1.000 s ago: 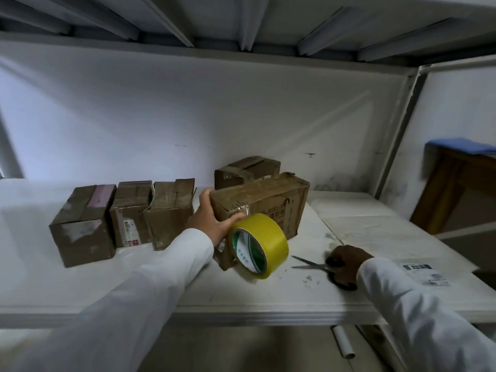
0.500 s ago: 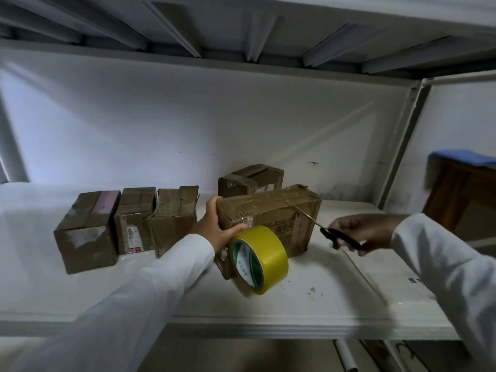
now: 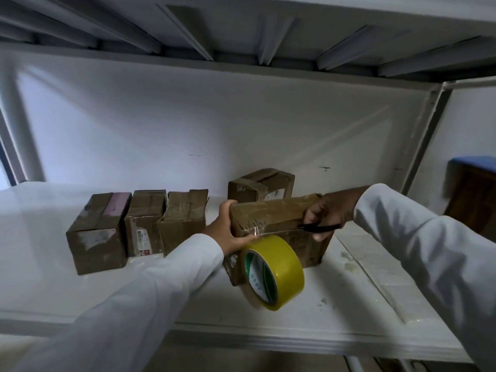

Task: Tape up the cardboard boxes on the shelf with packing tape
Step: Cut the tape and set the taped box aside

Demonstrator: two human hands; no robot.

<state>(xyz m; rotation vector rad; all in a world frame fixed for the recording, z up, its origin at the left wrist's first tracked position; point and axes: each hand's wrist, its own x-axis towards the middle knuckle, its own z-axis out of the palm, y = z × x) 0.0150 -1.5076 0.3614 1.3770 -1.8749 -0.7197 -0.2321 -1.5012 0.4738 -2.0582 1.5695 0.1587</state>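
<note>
A long cardboard box [image 3: 271,213] stands on the white shelf [image 3: 349,312], near the middle. My left hand [image 3: 228,229] grips its left end, thumb on the front face. A yellow roll of packing tape [image 3: 273,272] hangs in front of the box, its strip stuck to the front face by my thumb. My right hand [image 3: 330,213] holds black-handled scissors [image 3: 319,228] against the box's right front, blades lying along the tape strip.
Three smaller cardboard boxes [image 3: 139,226] stand in a row to the left, and one more box [image 3: 260,185] sits behind the long one. The shelf's back wall and an upper shelf close in above. A wooden table with a blue cloth [image 3: 472,189] stands far right.
My right hand picked the scissors up from the shelf and brought them left to the tape strip on the box. The left hand and the roll stayed put.
</note>
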